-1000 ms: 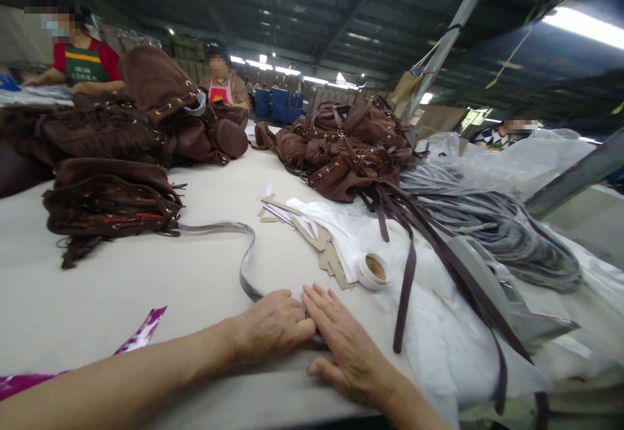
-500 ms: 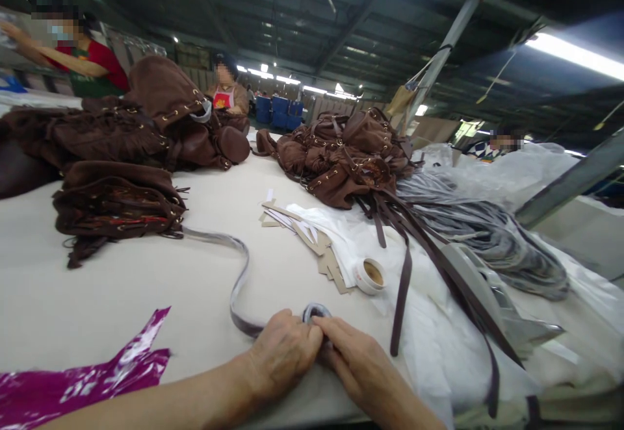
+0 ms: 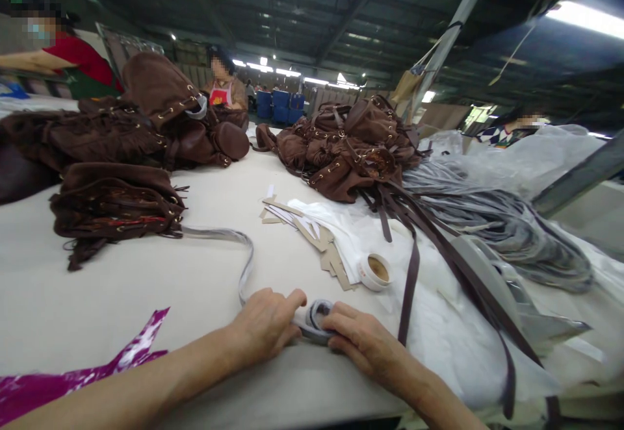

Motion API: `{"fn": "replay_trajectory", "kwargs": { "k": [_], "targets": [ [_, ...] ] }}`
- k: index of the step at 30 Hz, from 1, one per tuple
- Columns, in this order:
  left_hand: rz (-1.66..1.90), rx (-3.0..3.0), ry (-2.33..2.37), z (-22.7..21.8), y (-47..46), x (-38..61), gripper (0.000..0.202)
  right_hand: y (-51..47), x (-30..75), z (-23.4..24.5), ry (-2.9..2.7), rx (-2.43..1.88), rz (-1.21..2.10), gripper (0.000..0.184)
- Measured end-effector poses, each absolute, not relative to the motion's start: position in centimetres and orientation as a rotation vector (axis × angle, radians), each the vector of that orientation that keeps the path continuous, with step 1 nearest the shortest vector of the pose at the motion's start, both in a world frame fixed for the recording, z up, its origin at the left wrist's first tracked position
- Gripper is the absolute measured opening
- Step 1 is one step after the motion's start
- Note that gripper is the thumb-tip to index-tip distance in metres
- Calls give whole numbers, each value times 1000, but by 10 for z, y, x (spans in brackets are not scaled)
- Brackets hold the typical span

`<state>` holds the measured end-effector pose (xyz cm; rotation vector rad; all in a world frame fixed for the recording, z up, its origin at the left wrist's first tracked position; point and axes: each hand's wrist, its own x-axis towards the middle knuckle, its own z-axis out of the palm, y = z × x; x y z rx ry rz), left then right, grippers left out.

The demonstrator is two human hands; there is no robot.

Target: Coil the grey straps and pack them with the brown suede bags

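A long strap (image 3: 246,254) in a pale, see-through wrapping runs from a dark brown drawstring bag (image 3: 117,199) across the table to my hands. Its near end is wound into a small coil (image 3: 320,312). My right hand (image 3: 363,339) pinches the coil from the right, fingers closed on it. My left hand (image 3: 268,323) is closed round the strap just left of the coil, thumb raised. The strap passes partly hidden beneath that hand. The bag lies on its side with its patterned lining showing.
Brown bags (image 3: 341,144) are heaped at the back, with another pile (image 3: 97,125) on the left. A tape roll (image 3: 375,272) and card strips (image 3: 312,232) lie right of centre. Wrapped straps (image 3: 487,222) fill the right; purple plastic (image 3: 88,378) lies front left. Co-workers stand behind.
My left hand has slid left along the strap, away from the coil, and its thumb has lifted. The coil shows more fully, with my right hand still on it. The view has shifted slightly.
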<state>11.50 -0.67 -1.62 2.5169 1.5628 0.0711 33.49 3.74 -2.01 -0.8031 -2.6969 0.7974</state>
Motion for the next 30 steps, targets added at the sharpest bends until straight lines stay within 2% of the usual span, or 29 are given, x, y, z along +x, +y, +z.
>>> {"fn": "replay_trajectory", "kwargs": {
  "k": [7, 11, 16, 19, 22, 27, 30],
  "targets": [
    [141, 2942, 1165, -21, 12, 120, 13, 43, 341, -15, -2789, -599, 733, 21],
    [117, 2952, 1132, -23, 17, 125, 7, 48, 345, -13, -2863, -600, 622, 25],
    [95, 2687, 1463, -31, -1, 154, 17, 27, 335, -35, -2881, -893, 147, 27],
    [186, 2578, 1522, -34, -7, 159, 19, 12, 331, -49, -2835, -991, -128, 41],
    [214, 2637, 1436, -26, 4, 145, 15, 12, 333, -52, -2820, -935, -186, 51],
    [298, 3005, 1144, -20, 25, 128, 12, 40, 337, -46, -2786, -800, 44, 15],
    [401, 3130, 1179, -39, 18, 139, 13, 54, 336, -38, -2794, -640, 238, 16]
  ]
}}
